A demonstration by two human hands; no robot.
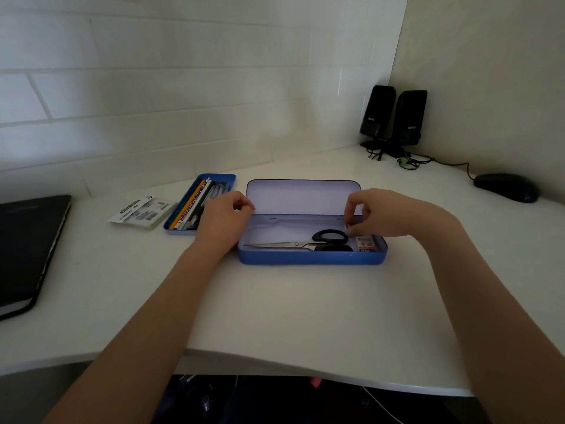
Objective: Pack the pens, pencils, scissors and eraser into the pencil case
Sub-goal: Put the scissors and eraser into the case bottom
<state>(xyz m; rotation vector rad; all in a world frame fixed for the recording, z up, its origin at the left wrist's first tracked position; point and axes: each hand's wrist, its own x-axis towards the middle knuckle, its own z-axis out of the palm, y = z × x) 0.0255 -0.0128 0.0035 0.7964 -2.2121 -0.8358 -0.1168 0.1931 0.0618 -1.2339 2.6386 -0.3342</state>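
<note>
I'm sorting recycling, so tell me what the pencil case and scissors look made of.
Pencil case: probably painted metal, going by its thin rolled rim and smooth blue sheen, though hard plastic is possible. Scissors: shiny bare metal blades with black handles, likely plastic.

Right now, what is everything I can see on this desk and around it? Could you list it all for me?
pencil case: one, blue, open, middle of desk, lid up
scissors: one, black handles, inside the case
eraser: one, white with a printed sleeve, right end of the case
tray: one, blue, left of the case, holding pens and pencils
printed card: one, white, left of the tray
notebook: one, black, far left
speakers: two, black, back corner
mouse: one, black, far right
desk: one, white
left hand: at the case's left end
right hand: fingers curled above the eraser
</note>
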